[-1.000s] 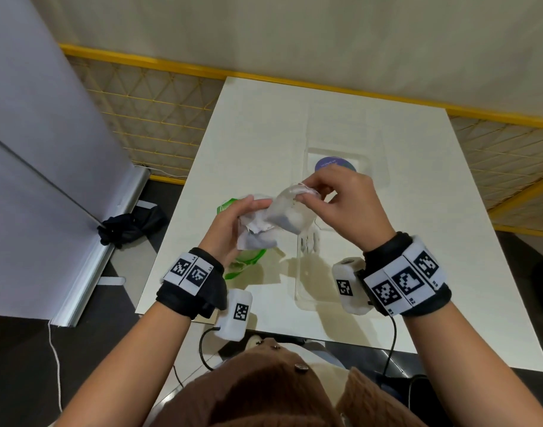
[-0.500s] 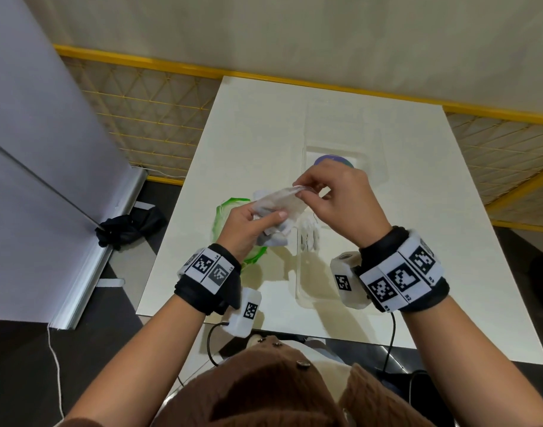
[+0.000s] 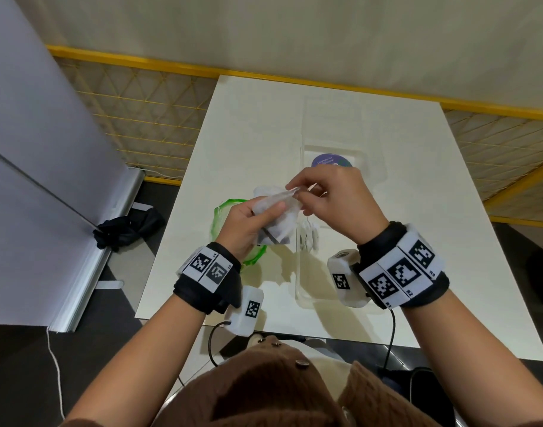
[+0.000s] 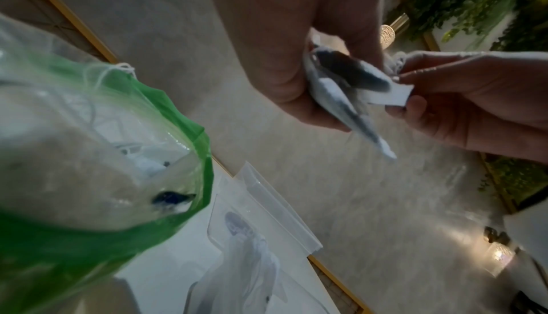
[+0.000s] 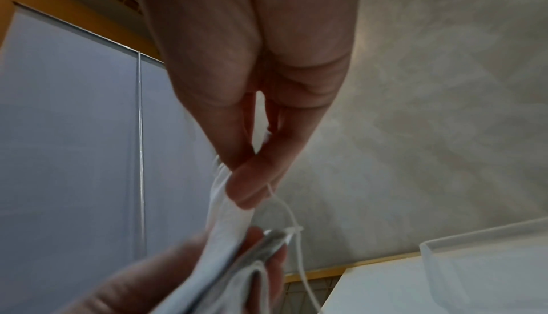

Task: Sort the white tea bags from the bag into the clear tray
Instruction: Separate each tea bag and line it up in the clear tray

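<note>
white table (image 3: 264, 124) by yellow mesh fence. left hand (image 3: 248, 220) gripped clump of white tea bags (image 3: 279, 223) above green-rimmed bag (image 3: 224, 211); right hand (image 3: 331, 198) pinched one bag's corner. step: separating. next: carry freed bag to clear tray (image 3: 304, 272).

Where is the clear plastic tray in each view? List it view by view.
Head: clear plastic tray at table centre, beyond the hands.
Left wrist: bottom centre, beside the green-rimmed plastic bag.
Right wrist: lower right corner.
Shared landmark: the white table under it.
</note>
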Available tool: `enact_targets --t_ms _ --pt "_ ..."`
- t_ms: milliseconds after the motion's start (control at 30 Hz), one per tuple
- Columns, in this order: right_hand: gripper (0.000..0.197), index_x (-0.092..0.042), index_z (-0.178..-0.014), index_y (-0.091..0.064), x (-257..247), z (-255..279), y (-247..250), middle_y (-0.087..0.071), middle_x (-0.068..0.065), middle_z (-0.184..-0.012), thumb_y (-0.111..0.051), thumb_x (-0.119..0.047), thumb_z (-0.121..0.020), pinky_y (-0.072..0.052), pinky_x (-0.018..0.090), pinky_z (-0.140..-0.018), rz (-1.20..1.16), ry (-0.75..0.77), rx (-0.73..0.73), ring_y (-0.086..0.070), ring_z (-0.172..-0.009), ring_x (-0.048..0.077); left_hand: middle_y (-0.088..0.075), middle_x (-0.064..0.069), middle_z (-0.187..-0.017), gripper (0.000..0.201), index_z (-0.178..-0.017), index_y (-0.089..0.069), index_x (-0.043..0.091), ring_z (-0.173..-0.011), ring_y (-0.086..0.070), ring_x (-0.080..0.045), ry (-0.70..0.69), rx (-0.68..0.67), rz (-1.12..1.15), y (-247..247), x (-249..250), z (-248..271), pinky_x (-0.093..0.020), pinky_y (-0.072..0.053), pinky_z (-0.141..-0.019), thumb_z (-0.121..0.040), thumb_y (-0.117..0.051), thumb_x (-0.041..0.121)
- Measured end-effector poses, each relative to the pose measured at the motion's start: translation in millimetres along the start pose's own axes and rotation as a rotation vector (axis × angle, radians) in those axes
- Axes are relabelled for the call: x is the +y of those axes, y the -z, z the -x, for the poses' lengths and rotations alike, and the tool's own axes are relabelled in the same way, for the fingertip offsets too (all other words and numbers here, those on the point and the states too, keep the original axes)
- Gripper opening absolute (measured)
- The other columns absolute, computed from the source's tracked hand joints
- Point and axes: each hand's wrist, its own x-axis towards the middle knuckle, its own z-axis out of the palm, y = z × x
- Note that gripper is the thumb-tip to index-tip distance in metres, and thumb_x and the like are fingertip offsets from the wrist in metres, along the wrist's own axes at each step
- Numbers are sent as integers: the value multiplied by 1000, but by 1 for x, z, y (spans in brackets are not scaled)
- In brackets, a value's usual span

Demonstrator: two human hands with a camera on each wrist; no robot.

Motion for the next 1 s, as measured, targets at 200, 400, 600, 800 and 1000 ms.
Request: enact_targets --t_ms 200,400,600,800,1000 --pt "14 -9 -83 -71 5 1 6 -61 -14 -61 -59 -2 -83 -48 13 -60 -100 -94 6 -66 -60 7 -67 -6 -72 15 -94 -65 0 -60 -65 -15 28 5 -9 6 0 -3 -28 -55 -48 -82 -58 -7" --pt "16 -14 -83 -72 7 -2 5 -65 -5 -71 -59 -5 -82 -52 30 -70 -65 -108 71 -59 -60 10 -70 -1 -72 16 -95 -65 3 -60 -66 -12 22 35 94 8 0 -3 -23 -52 -46 -85 -54 -4" --pt "22 -11 -83 -73 6 -2 4 -63 -2 -73 -55 2 -80 -55 32 -70 -133 -119 103 -67 -61 19 -69 -1 -69 14 -93 -66 3 -58 -65 -11 -10 68 95 6 -4 -6 -21 -52 -49 -81 -60 -2" --pt "18 -21 -87 -73 6 -1 -2 -68 1 -81 -58 -13 -80 -51 40 -72 81 -42 87 -61 -74 19 -66 0 -65 21 -69 -75 14 -57 -63 -9 45 -21 151 8 -9 -7 -21 -52 -50 -50 -86 11" --pt "15 -12 -91 -73 5 5 -1 -71 3 -84 -62 -8 -82 -47 17 -70 -11 -18 83 -61 -73 12 -72 -1 -80 20 -94 -70 13 -71 -68 -12 89 -94 59 0 -8 -4 -28 -58 -52 -75 -67 6"
